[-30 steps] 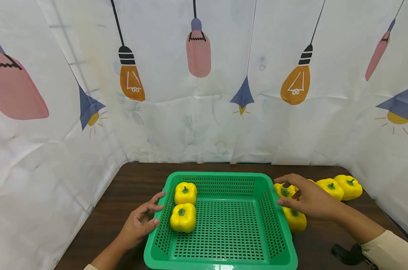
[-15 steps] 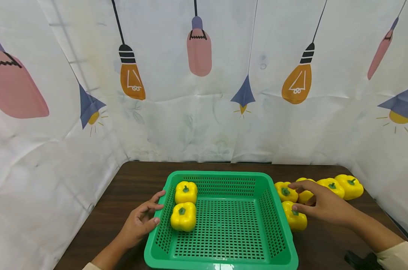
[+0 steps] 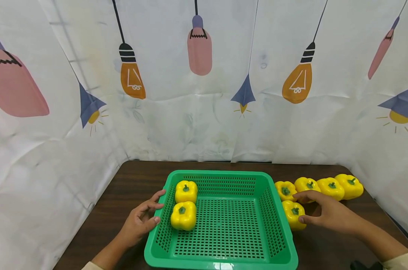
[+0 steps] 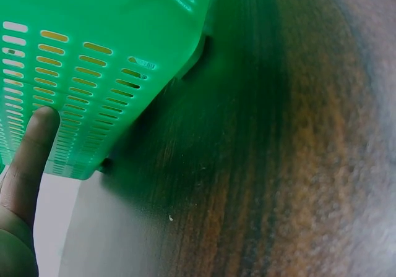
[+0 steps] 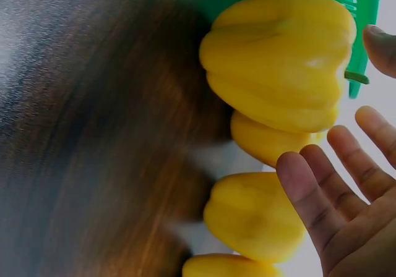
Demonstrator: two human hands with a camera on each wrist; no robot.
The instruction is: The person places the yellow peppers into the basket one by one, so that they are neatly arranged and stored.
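A green perforated plastic basket sits on the table, with two yellow bell peppers one behind the other along its left side. My left hand rests its fingers and thumb against the basket's left rim; in the left wrist view a straight finger lies on the slotted wall. Fingers parted, my right hand is at the right side of the nearest loose yellow bell pepper, which stands stem up beside the basket's right wall. The right wrist view shows its fingers spread and bent around nothing, close to that pepper.
Behind the nearest pepper, several more yellow bell peppers form a row running to the back right. The brown wooden table ends at a white curtain printed with lamps. A dark object lies near the right sleeve.
My right hand has drawn back from the basket's right rim, moving right and slightly nearer to me, beside the closest loose pepper. The left hand, basket and peppers stay in place.
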